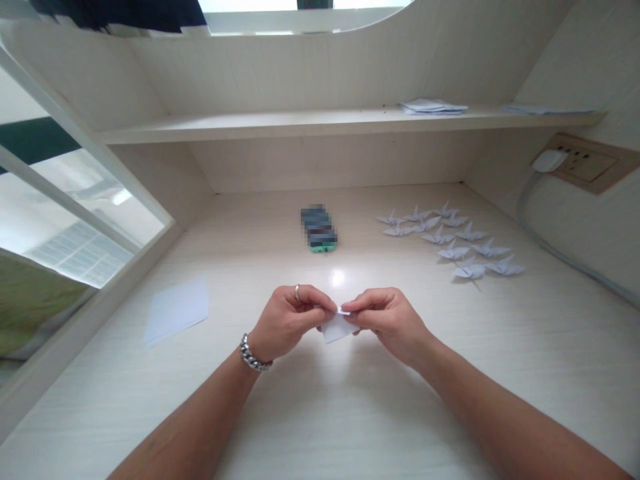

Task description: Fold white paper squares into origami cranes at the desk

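Observation:
Both my hands meet over the middle of the pale desk [320,413], pinching a small folded piece of white paper [336,328]. My left hand [287,320] wears a ring and a metal bracelet; its fingers are closed on the paper's left edge. My right hand [387,317] has its fingers closed on the paper's top right edge. The paper hangs just above the desk between the two hands, partly hidden by the fingers.
A flat white paper sheet [177,310] lies at the left. Several folded paper cranes [453,240] sit at the right rear. A phone [319,229] lies at the centre rear. Paper stacks [433,107] rest on the shelf. A wall socket with a plug [550,160] and cable is at the right.

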Tool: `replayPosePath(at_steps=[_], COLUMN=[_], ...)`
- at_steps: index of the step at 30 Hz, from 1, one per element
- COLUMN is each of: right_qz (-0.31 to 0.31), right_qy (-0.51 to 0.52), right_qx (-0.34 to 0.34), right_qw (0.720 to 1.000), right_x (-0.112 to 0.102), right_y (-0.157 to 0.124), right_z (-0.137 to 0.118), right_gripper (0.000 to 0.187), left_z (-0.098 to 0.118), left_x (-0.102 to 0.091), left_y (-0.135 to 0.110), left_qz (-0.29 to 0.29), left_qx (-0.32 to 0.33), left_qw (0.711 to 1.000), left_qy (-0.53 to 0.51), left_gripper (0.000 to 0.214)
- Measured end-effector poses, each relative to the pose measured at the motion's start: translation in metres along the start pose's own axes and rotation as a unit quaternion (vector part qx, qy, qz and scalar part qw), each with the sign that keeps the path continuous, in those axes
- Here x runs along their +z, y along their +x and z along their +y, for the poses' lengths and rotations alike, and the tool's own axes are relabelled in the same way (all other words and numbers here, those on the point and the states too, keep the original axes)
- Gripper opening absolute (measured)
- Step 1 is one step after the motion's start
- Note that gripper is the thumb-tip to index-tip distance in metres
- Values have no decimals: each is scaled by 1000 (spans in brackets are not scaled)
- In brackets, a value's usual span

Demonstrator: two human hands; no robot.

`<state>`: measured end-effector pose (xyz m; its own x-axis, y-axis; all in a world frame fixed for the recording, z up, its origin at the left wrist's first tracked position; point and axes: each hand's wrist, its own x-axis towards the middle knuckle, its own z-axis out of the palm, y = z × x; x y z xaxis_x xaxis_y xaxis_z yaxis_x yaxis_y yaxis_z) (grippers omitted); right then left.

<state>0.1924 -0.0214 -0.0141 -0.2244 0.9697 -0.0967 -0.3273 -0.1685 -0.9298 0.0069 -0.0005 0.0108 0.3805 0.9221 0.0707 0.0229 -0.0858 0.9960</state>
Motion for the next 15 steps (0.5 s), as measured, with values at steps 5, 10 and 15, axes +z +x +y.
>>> replayPosePath(at_steps=[5, 10, 15], right_qz=[-43, -34, -31], right_qy=[-5, -58, -89], right_qx=[18, 41, 42], right_qw=[999, 997, 995], right_x=[-4, -3, -1], right_y=[-1, -1, 0], right_z=[-6, -8, -6], right_gripper=[15, 25, 28], left_z=[1, 3, 2], left_x=[0, 2, 2], left_y=[-2, -2, -2], left_qz=[-9, -23, -18], left_qx=[7, 11, 0], left_qw=[1000, 997, 998], left_qy=[26, 71, 61], left_gripper=[5, 7, 4])
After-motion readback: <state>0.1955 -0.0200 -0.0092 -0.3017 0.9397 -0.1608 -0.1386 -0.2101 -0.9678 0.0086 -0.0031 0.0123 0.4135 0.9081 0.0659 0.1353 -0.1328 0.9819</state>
